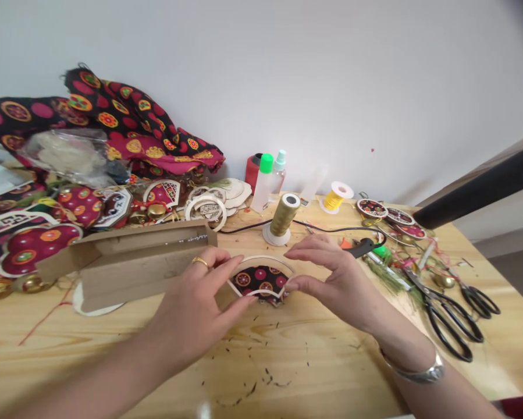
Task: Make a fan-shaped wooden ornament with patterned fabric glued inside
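Your left hand (195, 299) and right hand (337, 279) clamp the fabric-filled fan-shaped frame (261, 279) between them; apparent aligning calls for even pressure.

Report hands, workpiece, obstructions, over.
Left hand holding pale fan-shaped frame with dark patterned fabric; right hand at its right end; gold thread spool upright behind, not touching.

Near part of tabletop (344, 378) is giving the widest passage; dark scraps (267, 372) are lying there (small, low). Left: cardboard box (130, 265) is blocking the way ahead-left of the left hand (198, 297). Ahead: upright thread cone (283, 218) is standing just past the fan-shaped piece (261, 278), black cable (248, 227) running behind. Right: black-handled tool (361, 249) and large scissors (427, 294) are crowding the side beyond the right hand (337, 276).
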Demonstrator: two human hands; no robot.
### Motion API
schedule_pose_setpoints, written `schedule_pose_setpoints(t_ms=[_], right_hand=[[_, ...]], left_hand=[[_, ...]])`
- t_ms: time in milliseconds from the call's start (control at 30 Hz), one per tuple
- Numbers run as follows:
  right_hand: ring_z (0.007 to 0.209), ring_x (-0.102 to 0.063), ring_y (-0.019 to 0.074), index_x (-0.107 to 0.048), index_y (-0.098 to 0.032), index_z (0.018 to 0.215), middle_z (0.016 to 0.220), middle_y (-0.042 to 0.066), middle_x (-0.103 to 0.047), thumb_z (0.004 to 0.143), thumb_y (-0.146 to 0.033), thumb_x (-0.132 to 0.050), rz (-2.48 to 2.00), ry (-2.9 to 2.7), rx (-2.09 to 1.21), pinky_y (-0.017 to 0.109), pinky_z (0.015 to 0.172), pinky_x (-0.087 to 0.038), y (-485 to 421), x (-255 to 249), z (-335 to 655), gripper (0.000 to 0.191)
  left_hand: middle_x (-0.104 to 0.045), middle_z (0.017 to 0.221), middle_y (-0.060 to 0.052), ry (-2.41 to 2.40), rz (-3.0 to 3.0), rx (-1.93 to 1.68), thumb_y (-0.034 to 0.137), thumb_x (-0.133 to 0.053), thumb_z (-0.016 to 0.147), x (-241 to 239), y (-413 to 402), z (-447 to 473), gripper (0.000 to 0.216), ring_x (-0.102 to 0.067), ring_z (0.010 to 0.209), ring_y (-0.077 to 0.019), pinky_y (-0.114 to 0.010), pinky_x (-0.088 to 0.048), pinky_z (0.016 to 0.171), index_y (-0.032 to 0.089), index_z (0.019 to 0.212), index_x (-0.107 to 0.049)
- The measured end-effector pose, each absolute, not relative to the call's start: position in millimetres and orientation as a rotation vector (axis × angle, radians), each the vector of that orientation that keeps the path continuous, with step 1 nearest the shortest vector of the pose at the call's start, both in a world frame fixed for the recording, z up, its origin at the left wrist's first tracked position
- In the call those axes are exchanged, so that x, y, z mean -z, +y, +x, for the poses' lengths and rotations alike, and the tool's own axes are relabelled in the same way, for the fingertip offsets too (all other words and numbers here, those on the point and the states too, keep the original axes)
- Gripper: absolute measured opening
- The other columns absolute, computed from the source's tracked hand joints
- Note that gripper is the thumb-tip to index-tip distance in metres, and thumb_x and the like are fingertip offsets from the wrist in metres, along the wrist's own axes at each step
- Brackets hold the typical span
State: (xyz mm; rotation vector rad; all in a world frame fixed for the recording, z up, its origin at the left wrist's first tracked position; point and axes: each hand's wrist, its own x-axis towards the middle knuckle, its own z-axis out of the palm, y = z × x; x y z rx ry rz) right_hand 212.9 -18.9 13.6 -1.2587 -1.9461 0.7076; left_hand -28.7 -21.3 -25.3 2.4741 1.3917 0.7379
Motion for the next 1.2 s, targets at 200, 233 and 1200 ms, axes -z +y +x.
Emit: schedule_pose_setpoints(t_ms=[200, 233, 1200], right_hand=[[0.107, -0.050, 0.0269, -0.064, -0.020, 0.113, 0.106, 0.009, -0.065, 0.067, -0.043, -0.081, -1.268, -2.122, -0.552, 0.048, 0.095, -0.044, -26, -6, 217, 0.054], [0.106, -0.050, 0.0276, -0.063, -0.020, 0.113, 0.107, 0.009, -0.065, 0.067, -0.045, -0.081, -1.291, -2.142, -0.518, 0.049, 0.093, -0.044, -29, -6, 217, 0.055], [0.092, -0.050, 0.0278, -0.069, -0.018, 0.094, 0.086, 0.008, -0.066, 0.079, -0.046, -0.069, -1.546, -2.337, -0.308, 0.043, 0.079, -0.044, -35, 3, 208, 0.031]], left_hand=[[-0.058, 0.114, -0.013, 1.281, 2.552, -0.762, 0.041, -0.060, 0.086, 24, -21, -24, 0.047, -0.062, 0.099, -0.0268, -0.043, -0.054, 0.083, 0.014, 0.125, -0.056], [-0.058, 0.112, -0.013, 1.265, 2.554, -0.784, 0.040, -0.060, 0.086, 25, -21, -24, 0.047, -0.062, 0.098, -0.0264, -0.042, -0.054, 0.083, 0.015, 0.125, -0.055], [-0.061, 0.107, -0.011, 1.274, 2.611, -0.764, 0.050, -0.071, 0.073, 34, -15, -32, 0.057, -0.059, 0.098, -0.0269, -0.040, -0.049, 0.085, 0.015, 0.114, -0.052]])
